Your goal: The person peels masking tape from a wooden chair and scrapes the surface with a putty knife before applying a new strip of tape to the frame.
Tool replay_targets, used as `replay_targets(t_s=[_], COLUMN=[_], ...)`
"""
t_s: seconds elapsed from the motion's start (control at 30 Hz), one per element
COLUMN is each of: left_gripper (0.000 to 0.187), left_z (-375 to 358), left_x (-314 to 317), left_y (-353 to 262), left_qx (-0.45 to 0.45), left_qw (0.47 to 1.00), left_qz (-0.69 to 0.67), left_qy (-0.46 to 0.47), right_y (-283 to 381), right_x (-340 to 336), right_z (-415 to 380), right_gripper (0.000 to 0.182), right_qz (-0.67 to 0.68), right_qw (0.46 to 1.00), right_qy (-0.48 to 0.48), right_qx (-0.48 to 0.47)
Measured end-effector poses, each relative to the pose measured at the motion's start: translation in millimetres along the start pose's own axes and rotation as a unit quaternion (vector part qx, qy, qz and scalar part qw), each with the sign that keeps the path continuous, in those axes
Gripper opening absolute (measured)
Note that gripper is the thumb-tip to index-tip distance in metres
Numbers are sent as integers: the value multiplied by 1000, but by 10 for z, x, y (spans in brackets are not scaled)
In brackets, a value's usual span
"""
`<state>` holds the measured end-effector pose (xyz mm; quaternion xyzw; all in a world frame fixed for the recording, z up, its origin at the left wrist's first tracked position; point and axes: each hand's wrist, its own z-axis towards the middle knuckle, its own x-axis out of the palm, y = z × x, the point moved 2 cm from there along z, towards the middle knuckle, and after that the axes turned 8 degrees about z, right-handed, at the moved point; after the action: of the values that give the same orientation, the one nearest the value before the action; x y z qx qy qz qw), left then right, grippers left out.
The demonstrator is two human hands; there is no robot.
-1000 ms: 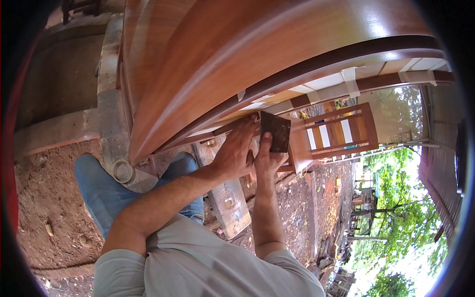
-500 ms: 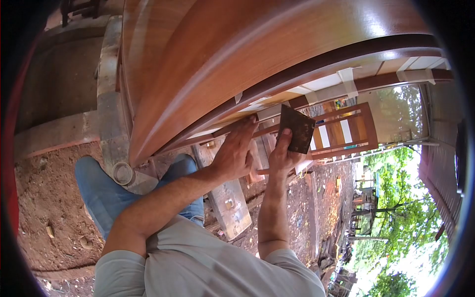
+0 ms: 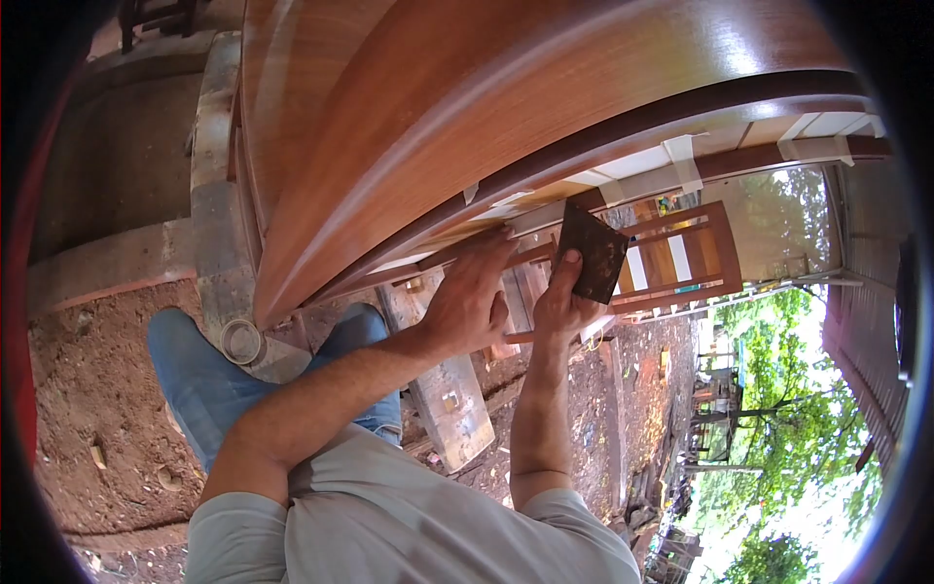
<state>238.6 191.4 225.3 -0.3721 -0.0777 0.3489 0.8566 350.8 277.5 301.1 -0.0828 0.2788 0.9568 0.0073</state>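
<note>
In the head view, a big wooden piece (image 3: 584, 107) with a polished brown surface spans the upper part, and strips of pale tape (image 3: 684, 161) are stuck along its lower side. The left hand (image 3: 470, 300) is just below this lower side; its fingers are extended and not closed around anything, and the fingertips lie at the wood, though I cannot tell how firmly they touch it. The right hand (image 3: 565, 310) grips a dark flat block (image 3: 593, 251), with the thumb on its near face. The block is beside the lower side of the big wooden piece, its upper corner overlapping it; whether they touch, I cannot tell. Below the big wooden piece's left corner stands a ring-shaped object (image 3: 242, 342). Beyond its lower side, to the right of the block, is a slatted wooden frame (image 3: 686, 255).
</note>
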Motion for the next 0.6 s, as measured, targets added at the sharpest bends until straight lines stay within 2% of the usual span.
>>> replay_targets(t_s=[0.1, 0.4, 0.53, 0.6], left_gripper=[78, 70, 66, 63], left_z=[28, 129, 169, 174], left_x=[-13, -34, -93, -121], left_y=[-16, -7, -33, -53], left_qx=[2, 11, 17, 12], left_qw=[1000, 1000, 1000, 1000], left_qz=[3, 23, 7, -7], left_qy=[4, 9, 9, 21], right_y=[132, 5, -200, -119], right_x=[32, -277, -455, -505], right_z=[-27, -320, -557, -598], right_gripper=[28, 36, 35, 34], right_qz=[70, 143, 109, 109], right_qw=[996, 974, 976, 967], right_qy=[-4, -110, -98, -75], right_qx=[-50, 136, 159, 217])
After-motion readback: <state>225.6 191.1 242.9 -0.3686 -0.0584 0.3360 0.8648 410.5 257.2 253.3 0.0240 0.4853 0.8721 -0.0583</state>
